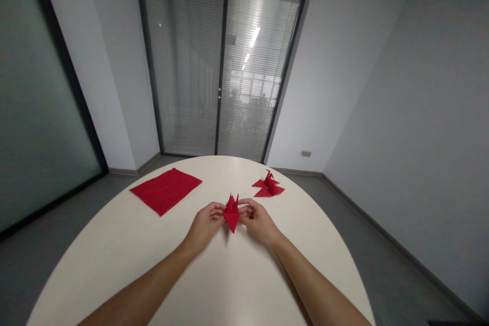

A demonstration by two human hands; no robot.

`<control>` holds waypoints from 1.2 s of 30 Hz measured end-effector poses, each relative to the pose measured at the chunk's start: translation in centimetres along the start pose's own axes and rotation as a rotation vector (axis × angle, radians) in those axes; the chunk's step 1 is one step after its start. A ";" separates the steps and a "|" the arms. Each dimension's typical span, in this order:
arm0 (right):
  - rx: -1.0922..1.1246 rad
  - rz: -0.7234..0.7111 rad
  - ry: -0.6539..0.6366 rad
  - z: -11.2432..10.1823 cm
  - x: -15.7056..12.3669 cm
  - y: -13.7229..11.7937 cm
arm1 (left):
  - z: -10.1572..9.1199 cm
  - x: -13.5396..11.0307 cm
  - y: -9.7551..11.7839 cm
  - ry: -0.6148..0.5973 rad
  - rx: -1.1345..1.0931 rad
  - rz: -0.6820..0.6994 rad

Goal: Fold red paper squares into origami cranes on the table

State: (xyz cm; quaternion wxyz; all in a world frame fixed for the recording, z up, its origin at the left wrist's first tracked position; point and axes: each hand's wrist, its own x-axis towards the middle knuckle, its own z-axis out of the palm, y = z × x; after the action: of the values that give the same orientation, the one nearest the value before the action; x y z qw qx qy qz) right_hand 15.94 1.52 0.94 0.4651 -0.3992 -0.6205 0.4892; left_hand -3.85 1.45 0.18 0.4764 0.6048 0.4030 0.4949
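Observation:
A folded red origami piece with pointed tips upward and a triangular flap hanging down is held between both hands, just above the table. My left hand pinches its left side, fingers closed. On the opposite side my right hand grips it with curled fingers. The fingertips are partly hidden behind the paper. Beyond my right hand a finished-looking red origami crane with spread wings lies on the table.
A flat red sheet with faint creases lies at the left on the round white table. The table's far edge curves past the crane. Behind stand a glass door with blinds and a grey wall.

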 end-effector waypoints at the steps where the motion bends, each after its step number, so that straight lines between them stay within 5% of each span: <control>1: -0.005 -0.006 -0.006 0.0 0.0 0.0 | -0.1 0.0 0.0 0.008 0.009 0.011; 9: 0.004 -0.003 -0.029 -0.1 0.2 0.2 | -0.4 0.0 0.8 0.010 0.024 -0.064; 15: -0.331 -0.140 0.073 -1.1 -0.4 -1.1 | -0.3 -0.2 0.6 0.043 0.070 -0.028; 25: -0.536 -0.280 0.093 -2.1 -1.0 -2.6 | -0.1 -0.6 0.7 0.041 0.248 0.053; 36: -0.532 -0.261 0.063 -2.0 -1.2 -2.7 | 0.0 -0.7 1.0 0.053 0.210 0.054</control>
State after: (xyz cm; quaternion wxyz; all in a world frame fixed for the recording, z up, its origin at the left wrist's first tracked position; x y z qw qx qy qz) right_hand 18.09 0.35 3.52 0.4220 -0.4388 -0.7582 0.2332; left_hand -3.92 0.49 1.02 0.3861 0.6485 0.4488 0.4785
